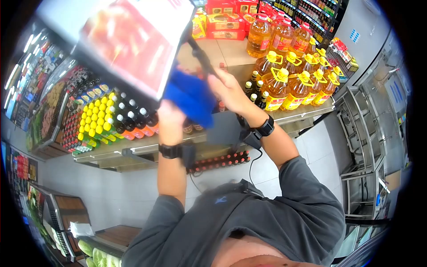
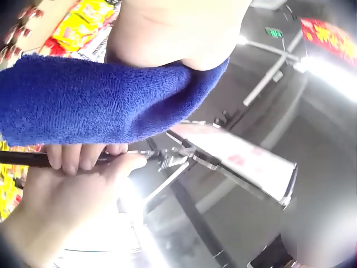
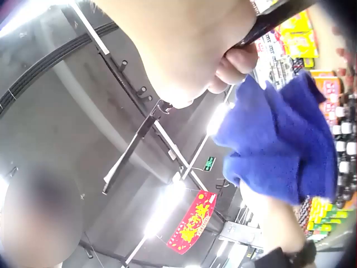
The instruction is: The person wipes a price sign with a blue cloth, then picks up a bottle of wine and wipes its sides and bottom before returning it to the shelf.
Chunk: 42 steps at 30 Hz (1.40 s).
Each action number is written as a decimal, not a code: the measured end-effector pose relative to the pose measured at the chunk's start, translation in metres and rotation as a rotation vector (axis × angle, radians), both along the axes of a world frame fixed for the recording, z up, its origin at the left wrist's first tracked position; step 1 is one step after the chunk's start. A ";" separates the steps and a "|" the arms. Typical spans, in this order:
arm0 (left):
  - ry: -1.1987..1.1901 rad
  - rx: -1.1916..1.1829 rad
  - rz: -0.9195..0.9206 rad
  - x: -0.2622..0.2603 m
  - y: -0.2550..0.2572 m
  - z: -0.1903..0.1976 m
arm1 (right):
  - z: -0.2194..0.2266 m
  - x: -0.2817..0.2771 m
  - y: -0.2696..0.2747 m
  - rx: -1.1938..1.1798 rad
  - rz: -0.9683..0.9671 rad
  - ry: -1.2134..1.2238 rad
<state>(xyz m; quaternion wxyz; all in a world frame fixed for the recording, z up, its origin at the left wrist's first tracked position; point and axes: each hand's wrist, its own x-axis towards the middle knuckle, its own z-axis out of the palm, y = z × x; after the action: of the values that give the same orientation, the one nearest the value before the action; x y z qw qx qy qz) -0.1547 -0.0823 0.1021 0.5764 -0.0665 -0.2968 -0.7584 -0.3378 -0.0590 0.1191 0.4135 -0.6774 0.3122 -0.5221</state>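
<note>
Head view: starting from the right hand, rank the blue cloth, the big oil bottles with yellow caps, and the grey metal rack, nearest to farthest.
From the right hand:
1. Blue cloth, just beside it, toward the left hand.
2. Oil bottles, on the shelf, on its other side.
3. Metal rack, far off at the picture's right edge.

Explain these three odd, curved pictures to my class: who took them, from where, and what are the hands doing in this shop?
No machine here: a person wears three cameras, one on the head and one on each wrist. The wide head view looks down the arms. The left hand grips a blue cloth against a hanging sign. The right hand holds the sign's thin black rod, its fingers curled round it. The left wrist view shows the cloth close up, with the sign seen from below. The right wrist view looks up at the ceiling lights. Behind the arms, shelves carry oil bottles and yellow-capped bottles.
</note>
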 end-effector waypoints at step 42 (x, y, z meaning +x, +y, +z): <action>-0.046 0.780 -0.122 0.136 0.060 -0.136 | 0.084 -0.008 -0.137 -0.305 -0.608 0.185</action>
<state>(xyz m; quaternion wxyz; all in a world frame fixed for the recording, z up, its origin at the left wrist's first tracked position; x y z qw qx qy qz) -0.0185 -0.0228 -0.0343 0.5057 0.1570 0.0055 -0.8483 -0.3460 -0.1955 0.2036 0.1031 -0.6517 0.4543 -0.5985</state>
